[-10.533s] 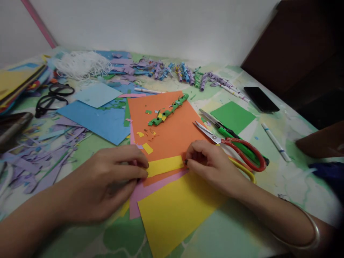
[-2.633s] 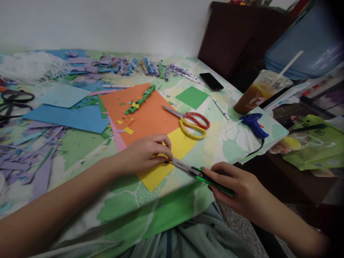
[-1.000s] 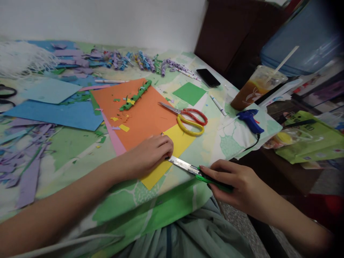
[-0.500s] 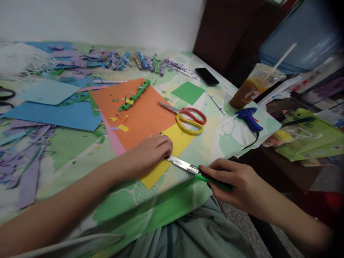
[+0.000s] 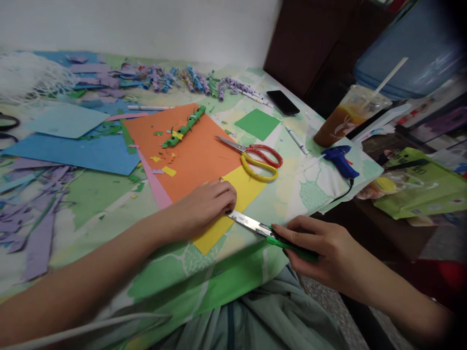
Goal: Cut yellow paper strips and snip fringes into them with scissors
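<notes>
While scissors (image 5: 243, 149) overlap the yellow paper (image 5: 212, 236), a phone (image 5: 282, 102) lies beyond.

We now grip the cutter (image 5: 272, 236) in our right hand (image 5: 326, 249); earlier it lay just beyond that hand, partly under the scissors (image 5: 242, 149). Our left hand (image 5: 207, 206), which pinched a yellow strip's end, now curls its fingers low at the blade's tip. Beyond and right of our right hand, we now see a green bag (image 5: 438, 197).
</notes>
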A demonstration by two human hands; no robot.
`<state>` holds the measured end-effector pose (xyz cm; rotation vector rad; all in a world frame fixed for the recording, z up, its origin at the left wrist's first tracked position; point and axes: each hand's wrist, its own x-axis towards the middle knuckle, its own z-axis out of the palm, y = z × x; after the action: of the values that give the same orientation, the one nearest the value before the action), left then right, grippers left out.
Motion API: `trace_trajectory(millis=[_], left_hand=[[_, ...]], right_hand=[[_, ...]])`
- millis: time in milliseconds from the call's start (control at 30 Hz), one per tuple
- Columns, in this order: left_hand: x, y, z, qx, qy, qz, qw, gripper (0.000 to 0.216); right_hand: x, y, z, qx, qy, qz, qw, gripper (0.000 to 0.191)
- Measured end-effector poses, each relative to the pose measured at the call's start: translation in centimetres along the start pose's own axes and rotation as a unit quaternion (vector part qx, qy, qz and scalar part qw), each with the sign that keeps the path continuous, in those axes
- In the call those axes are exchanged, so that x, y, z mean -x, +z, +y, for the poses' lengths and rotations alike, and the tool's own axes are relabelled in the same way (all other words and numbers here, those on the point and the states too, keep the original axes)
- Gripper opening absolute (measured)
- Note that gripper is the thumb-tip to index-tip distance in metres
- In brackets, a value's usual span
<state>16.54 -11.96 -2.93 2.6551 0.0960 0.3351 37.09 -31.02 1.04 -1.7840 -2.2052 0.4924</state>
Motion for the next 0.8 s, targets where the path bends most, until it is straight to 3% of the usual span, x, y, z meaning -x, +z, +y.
trace_trajectory(millis=[800], left_hand=[[-0.09,0.01,0.02,-0.013,-0.002,0.003,1.0,0.017]], right_hand=[[-0.32,-0.08,-0.3,0.006,0.003,-0.005,1.0,0.033]])
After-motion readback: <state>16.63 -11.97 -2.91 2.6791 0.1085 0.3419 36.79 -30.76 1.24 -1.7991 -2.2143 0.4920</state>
